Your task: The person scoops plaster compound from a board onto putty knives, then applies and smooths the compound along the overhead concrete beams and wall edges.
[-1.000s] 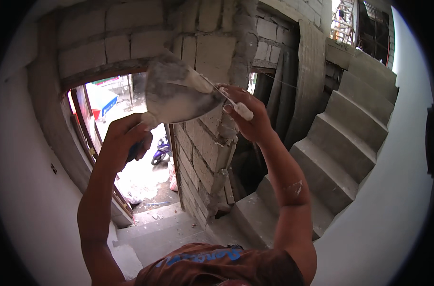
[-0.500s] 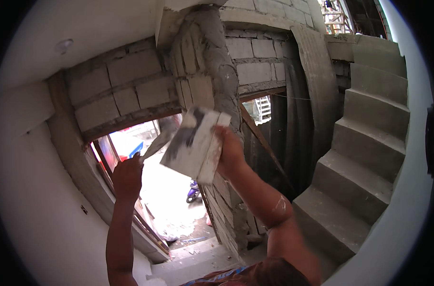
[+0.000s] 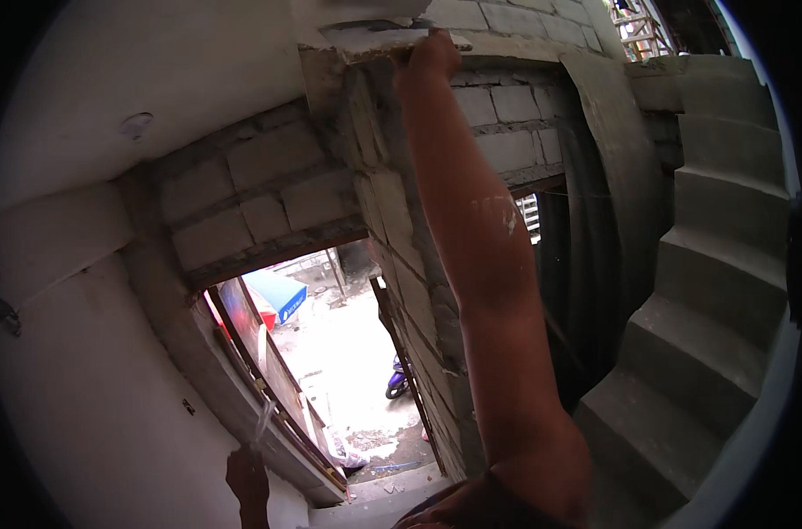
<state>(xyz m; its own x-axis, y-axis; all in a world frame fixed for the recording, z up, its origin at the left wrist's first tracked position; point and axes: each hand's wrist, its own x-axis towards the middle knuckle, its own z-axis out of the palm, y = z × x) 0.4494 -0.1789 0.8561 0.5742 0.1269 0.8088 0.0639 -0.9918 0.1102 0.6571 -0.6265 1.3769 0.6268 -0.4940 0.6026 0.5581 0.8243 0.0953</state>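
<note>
High overhead, my right hand [image 3: 432, 62] is closed on a pale, flat mortar board [image 3: 374, 48], its face smeared grey. The board is raised close to the underside of the concrete beam, above the top of the rough column [image 3: 387, 194]; whether it touches the beam I cannot tell. Low at the left, my left hand [image 3: 246, 480] is closed round the handle of a trowel [image 3: 264, 421], whose narrow blade points up beside the door frame. That hand is dark and partly blurred.
Bare concrete stairs [image 3: 692, 326] climb on the right. A bright doorway [image 3: 348, 353] opens ahead, with a purple motorbike [image 3: 397, 379] and a blue canopy [image 3: 277, 295] outside. Dark corrugated sheets [image 3: 586, 256] stand beyond the column. A white wall [image 3: 92, 379] runs along the left.
My right hand has lifted the mortar board from chest height up to the beam, and the arm is stretched out. My left hand has dropped lower with the trowel. The view has tilted slightly.
</note>
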